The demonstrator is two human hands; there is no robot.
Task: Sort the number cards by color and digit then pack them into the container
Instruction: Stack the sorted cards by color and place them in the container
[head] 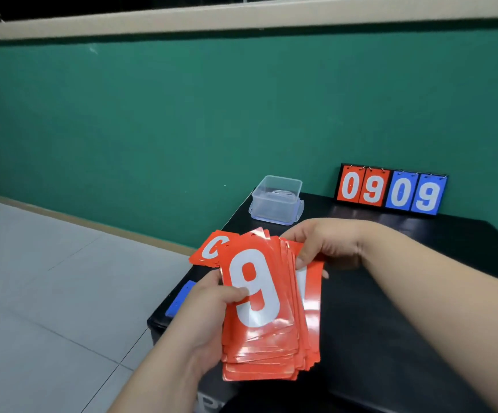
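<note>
We're mid-sort, left hand point(209, 302) and right hand point(325, 242) both gripping the fanned red cards point(271, 347) in front of the container point(274, 204), so next we likely order the digits.

- Red number cards point(259, 338): glossy, smooth sheet, probably plastic or laminated; light streaks reflect on the faces.
- Container point(276, 201): clear, smooth plastic.
- Table point(391, 323): black top, smooth, low sheen.
- Scoreboard point(391, 189): smooth red and blue cards hung on small metal rings.
- Wall point(182, 114): green, matt.
- Floor point(33, 293): pale tiles, smooth, faint sheen.
</note>
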